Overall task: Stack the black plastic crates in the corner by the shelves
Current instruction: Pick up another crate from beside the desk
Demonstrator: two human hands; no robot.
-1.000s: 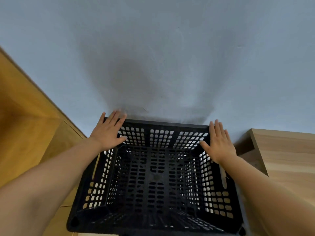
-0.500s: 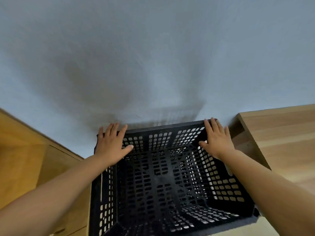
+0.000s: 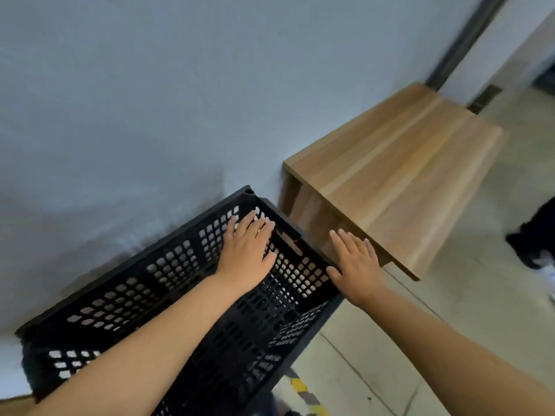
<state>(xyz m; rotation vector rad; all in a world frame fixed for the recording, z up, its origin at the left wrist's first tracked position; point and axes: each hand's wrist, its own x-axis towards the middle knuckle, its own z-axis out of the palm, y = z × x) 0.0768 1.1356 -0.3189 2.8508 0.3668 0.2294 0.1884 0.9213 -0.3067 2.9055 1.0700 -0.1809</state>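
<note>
A black plastic crate point(image 3: 126, 295) with perforated walls stands against the grey wall point(image 3: 150, 100), seen from above with its open top towards me. My left hand point(image 3: 246, 253) lies flat with fingers spread over the crate's right end, on or just above the perforated wall there. My right hand point(image 3: 357, 265) hovers with fingers apart just outside the crate's right rim, between the crate and the wooden shelf unit point(image 3: 390, 175). Neither hand grips anything. My forearms hide part of the crate's inside.
The wooden shelf unit stands against the wall right beside the crate. Pale floor tiles point(image 3: 390, 340) stretch to the right, with black-and-yellow tape point(image 3: 300, 388) near the bottom. A dark blurred shape point(image 3: 537, 235) sits at the right edge. A strip of wood point(image 3: 12, 406) shows bottom left.
The view has swung to the right. Both hands have left the crate's far corners: the left now lies over the right end and the right is off the crate beside its rim.
</note>
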